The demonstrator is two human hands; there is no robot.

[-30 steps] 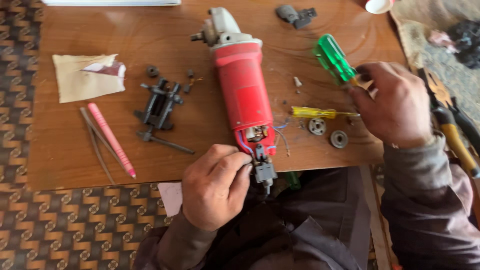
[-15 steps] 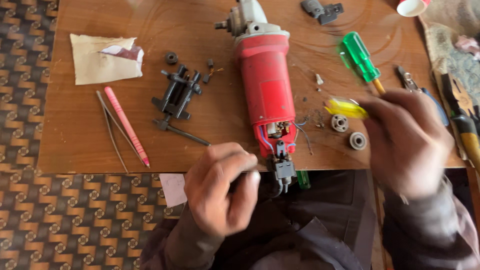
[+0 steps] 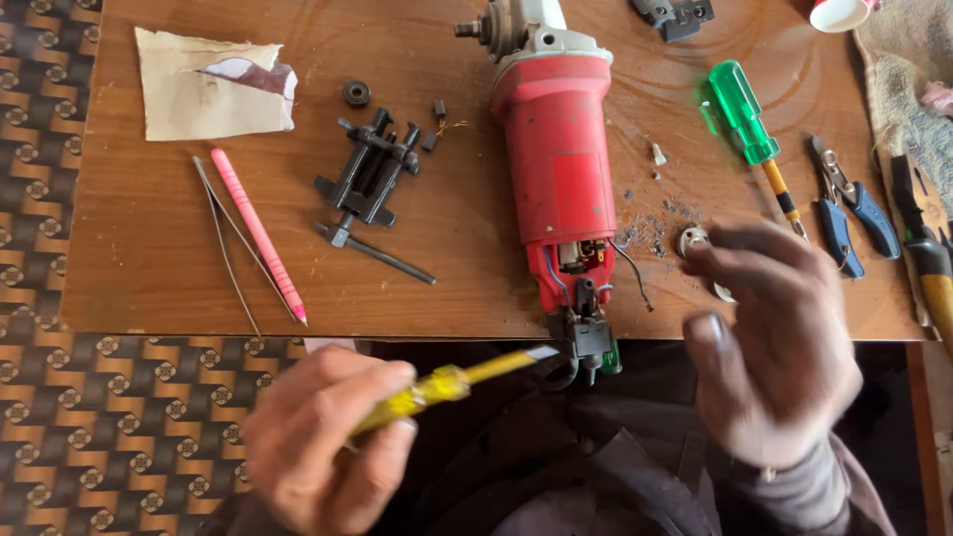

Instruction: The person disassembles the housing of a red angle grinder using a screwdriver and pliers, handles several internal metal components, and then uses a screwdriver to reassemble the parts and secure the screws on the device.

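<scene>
A red angle grinder (image 3: 556, 169) lies on the wooden table (image 3: 149, 278), its rear end open with wires showing. A black switch block (image 3: 591, 342) hangs from that end over the table's front edge. My left hand (image 3: 318, 447) grips a yellow-handled screwdriver (image 3: 447, 382), whose tip points at the switch block. My right hand (image 3: 774, 347) hovers blurred to the right of the grinder's rear, fingers apart and holding nothing. It partly covers a small round metal bearing (image 3: 692, 238).
A green-handled screwdriver (image 3: 740, 114) and blue-handled pliers (image 3: 844, 208) lie to the right. A black puller (image 3: 372, 174), a pink pen (image 3: 258, 228), thin tweezers (image 3: 223, 233) and torn sandpaper (image 3: 208, 84) lie to the left. A cloth (image 3: 908, 89) covers the right edge.
The yellow screwdriver, lifted by my right hand half a second ago, is now in my left hand. My left hand has come off the switch block and my right hand is empty.
</scene>
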